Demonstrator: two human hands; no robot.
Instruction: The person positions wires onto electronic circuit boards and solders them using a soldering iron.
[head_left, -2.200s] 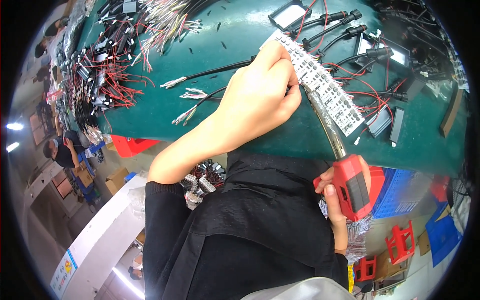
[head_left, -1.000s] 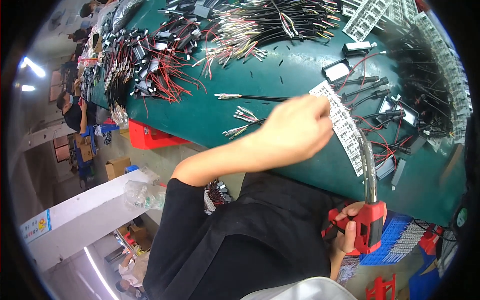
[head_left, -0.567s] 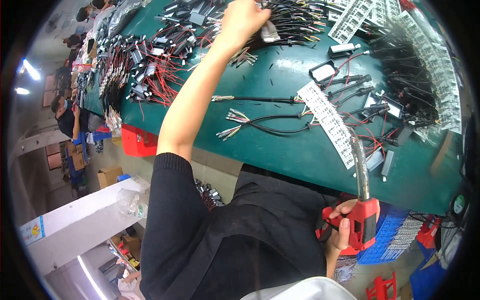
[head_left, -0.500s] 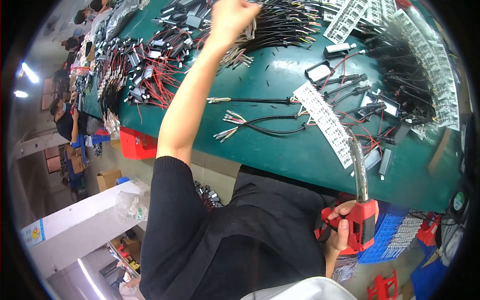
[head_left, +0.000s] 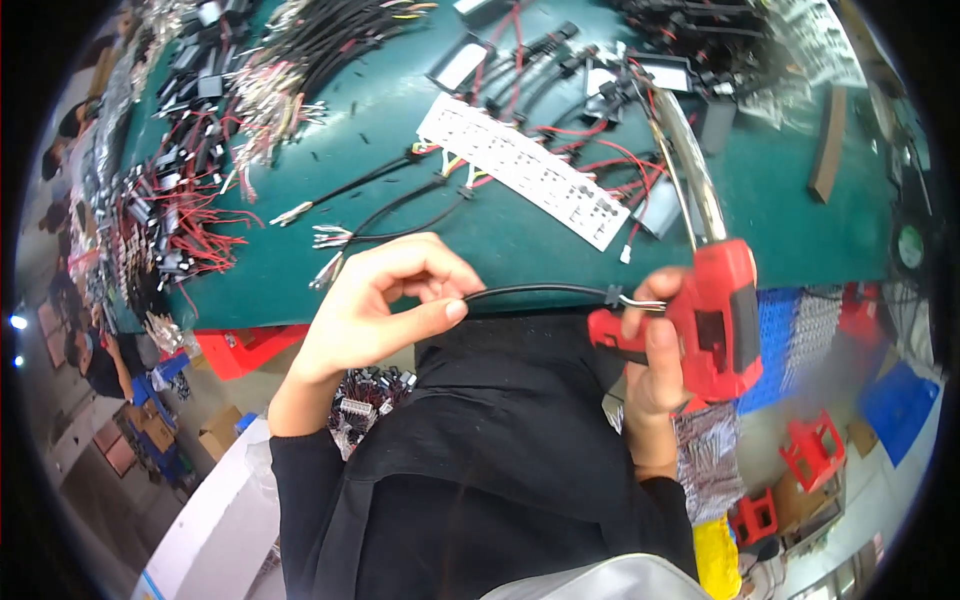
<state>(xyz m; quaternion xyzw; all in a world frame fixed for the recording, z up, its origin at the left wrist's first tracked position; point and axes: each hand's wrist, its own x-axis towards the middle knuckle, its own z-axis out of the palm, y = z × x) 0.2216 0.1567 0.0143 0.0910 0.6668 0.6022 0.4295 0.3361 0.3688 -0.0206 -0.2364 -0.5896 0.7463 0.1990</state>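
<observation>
A short black cable (head_left: 540, 289) stretches between my hands over the table's front edge. My left hand (head_left: 385, 300) is closed, pinching one end between thumb and fingers. At its other end, bare wire ends (head_left: 645, 304) pass between the thumb and finger of my right hand (head_left: 655, 350). That same hand also grips a red-and-black soldering gun (head_left: 727, 320), whose long metal barrel points away over the table. Beyond the cable lies a white printed strip (head_left: 525, 170), with two black cables (head_left: 400, 205) joined at its left part by coloured wires.
Bundles of black cables (head_left: 340, 45) and red-wired parts (head_left: 195, 220) cover the green table's (head_left: 330, 265) left side. Small grey-black modules (head_left: 462, 62) with red wires lie past the strip. A dark pile of cables (head_left: 700, 25) is at the far right, near a brown bar (head_left: 828, 145).
My left hand has come back from the far cable bundle and now holds a black cable. The soldering gun has risen slightly, and my right fingers now also hold the cable's wire ends.
</observation>
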